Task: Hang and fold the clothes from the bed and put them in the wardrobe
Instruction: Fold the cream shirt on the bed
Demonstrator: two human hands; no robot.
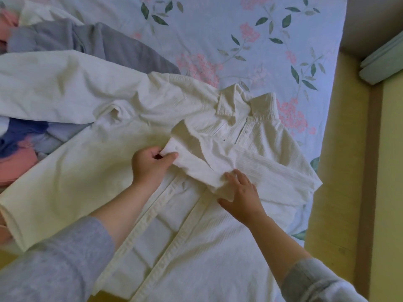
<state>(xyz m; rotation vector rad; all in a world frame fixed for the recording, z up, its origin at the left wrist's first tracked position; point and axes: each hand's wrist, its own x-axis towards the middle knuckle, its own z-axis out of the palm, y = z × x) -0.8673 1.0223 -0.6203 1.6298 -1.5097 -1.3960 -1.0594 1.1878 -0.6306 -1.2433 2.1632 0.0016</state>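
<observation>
Grey sleeves (54, 269): lower left and lower right corners of the frame, with bare forearms reaching up from them.

Left hand (150, 164): centre of frame, thumb and fingers pinching the cuff end of the shirt's sleeve.

Right hand (242, 192): just right of centre, fingers fairly straight and laid flat on the same sleeve, thumb at its lower edge.

White shirt (218, 236): spread front-up on the bed, button placket running from bottom centre toward the collar (246, 105) at upper centre. One sleeve is folded across the chest between the two hands.

Cream garment (54, 88): left of frame, touching and partly overlapping the shirt.

Pink and blue clothes (19, 149): bunched at the left edge.

Grey garment (98, 44): upper left, partly under the cream one.

Bed (239, 29): pale blue sheet with pink flowers and green leaves, filling the upper centre.

Pale green object (381, 62): upper right, off the bed; what it is cannot be told.
</observation>
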